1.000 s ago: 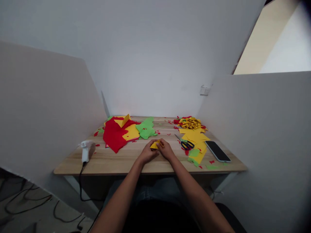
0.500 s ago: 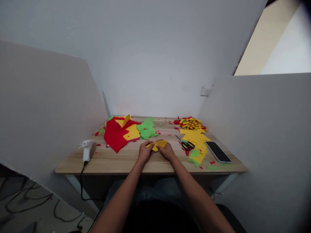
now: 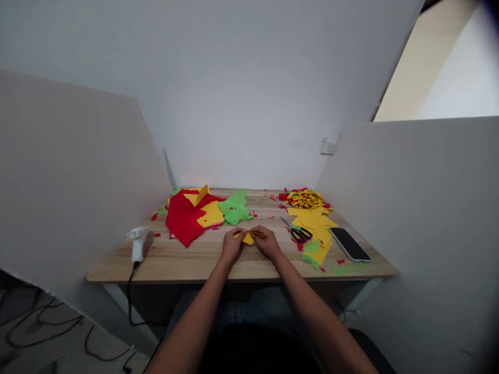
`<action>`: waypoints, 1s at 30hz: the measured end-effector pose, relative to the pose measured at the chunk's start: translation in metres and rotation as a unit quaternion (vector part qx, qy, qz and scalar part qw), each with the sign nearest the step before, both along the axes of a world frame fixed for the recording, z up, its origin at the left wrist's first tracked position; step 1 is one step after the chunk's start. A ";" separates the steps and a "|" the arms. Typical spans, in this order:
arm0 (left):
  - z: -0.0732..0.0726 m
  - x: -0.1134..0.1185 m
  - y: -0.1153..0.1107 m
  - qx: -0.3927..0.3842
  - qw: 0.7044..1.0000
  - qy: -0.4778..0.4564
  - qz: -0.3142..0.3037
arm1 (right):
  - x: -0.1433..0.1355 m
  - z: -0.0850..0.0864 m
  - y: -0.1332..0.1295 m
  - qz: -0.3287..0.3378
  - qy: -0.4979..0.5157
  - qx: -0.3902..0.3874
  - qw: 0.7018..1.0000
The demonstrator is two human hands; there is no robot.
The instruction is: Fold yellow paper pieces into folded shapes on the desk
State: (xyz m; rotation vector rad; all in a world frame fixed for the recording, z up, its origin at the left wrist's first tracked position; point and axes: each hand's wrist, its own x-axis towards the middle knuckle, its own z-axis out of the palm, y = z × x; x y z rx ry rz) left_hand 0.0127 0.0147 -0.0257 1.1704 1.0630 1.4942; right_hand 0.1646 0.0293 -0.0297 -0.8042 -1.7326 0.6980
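Note:
Between both hands, above the front middle of the table, is a small folded piece of yellow paper. My left hand pinches its left side, with the thumb on top. My right hand grips its right side, fingers closed over the folded edge. Much of the paper is hidden by the fingers. Nearest to my right hand lie black-handled scissors, open-bladed on yellow paper pieces. Green paper lies just beyond my left hand.
Red paper and yellow sheets are piled at the back left. A white glue gun with a black cable stands at the left edge. At the right are a phone and a heap of folded yellow pieces. Partitions flank the wooden table.
The yellow paper's right flap, spread wide before, is now folded up and seen nearly edge-on. My right-hand fingers have closed over it; both hands stay in about the same place.

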 end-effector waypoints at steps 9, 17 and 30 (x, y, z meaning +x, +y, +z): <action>-0.006 -0.001 0.003 0.011 1.000 -0.002 0.011 | 0.001 0.004 -0.002 0.003 -0.019 0.047 0.999; 0.002 -0.002 0.003 -0.009 0.997 -0.074 0.029 | 0.002 0.007 -0.007 0.027 -0.101 0.083 0.991; 0.009 -0.011 0.000 0.006 0.982 -0.028 0.185 | 0.004 0.008 -0.002 -0.094 0.008 0.065 0.993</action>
